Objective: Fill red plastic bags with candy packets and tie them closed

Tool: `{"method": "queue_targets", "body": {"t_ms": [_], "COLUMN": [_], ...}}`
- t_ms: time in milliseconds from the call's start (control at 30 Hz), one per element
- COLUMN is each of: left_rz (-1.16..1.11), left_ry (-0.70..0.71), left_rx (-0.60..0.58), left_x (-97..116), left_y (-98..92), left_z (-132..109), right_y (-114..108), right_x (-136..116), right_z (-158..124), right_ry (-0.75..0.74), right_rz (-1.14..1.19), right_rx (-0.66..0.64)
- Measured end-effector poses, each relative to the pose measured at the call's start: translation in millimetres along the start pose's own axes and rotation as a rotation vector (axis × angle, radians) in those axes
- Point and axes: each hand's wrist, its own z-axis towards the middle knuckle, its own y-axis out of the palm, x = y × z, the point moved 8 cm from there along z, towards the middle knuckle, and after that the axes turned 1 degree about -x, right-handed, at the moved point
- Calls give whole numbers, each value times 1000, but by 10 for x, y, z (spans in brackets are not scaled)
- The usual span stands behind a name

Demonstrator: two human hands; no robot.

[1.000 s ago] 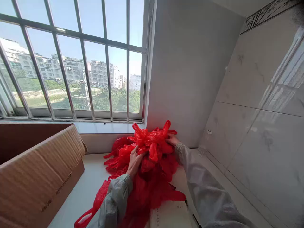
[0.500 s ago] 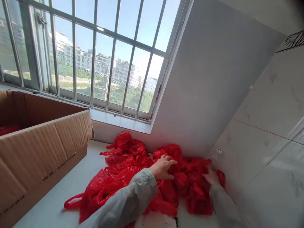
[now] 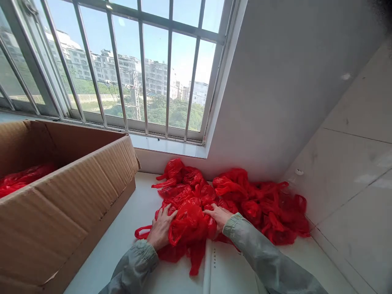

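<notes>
The left hand and right hand face each other across a crumpled mound of red plastic bags. The left fingers are moderately parted and bent over the near left flank of the mound; the right fingers reach onto its right side, partly sunk among the folds. Both touch the thin film, but I cannot tell whether either has closed on any of it. Around the left wrist, the white tabletop lies bare as far as the cardboard box, which leaves a strip of open room. The right forearm passes over a pale, flat object with small dark print, just in front of the bags. Behind the mound, the bags come close to the wall below the window sill; room is tight there. To the right, a second heap of red bags adjoins the mound and spreads toward the tiled wall. The bags look glossy, wrinkled and partly see-through, with loose loop handles sticking out. More red plastic lies inside the open box, beneath the barred window.
</notes>
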Motion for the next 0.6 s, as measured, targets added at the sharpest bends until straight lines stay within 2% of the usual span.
{"method": "queue_targets", "body": {"t_ms": [100,167,300,433,533,600], "left_rz": [-128,-202,-330,-398,-402,-387], "left_ry": [138,222,381,462,478,473], "left_rx": [48,73,140,217,240,238], "left_x": [298,473,943,1586,2092,2399], "left_y": [-89,-216,-560,-818,-778,-609], "left_z": [103,167,317,597,890,1062], "right_y": [-65,-220,-774,-1463,-1859,-1963], "right_x": [54,104,285,710,1166,1491], "right_z": [88,94,-91,-571,-951,-1135], "right_ry": [-56,-55,-76,-45,25,77], "right_rz": [42,82,158,163,122,84], "right_rx": [77,150,303,450,546,603]}}
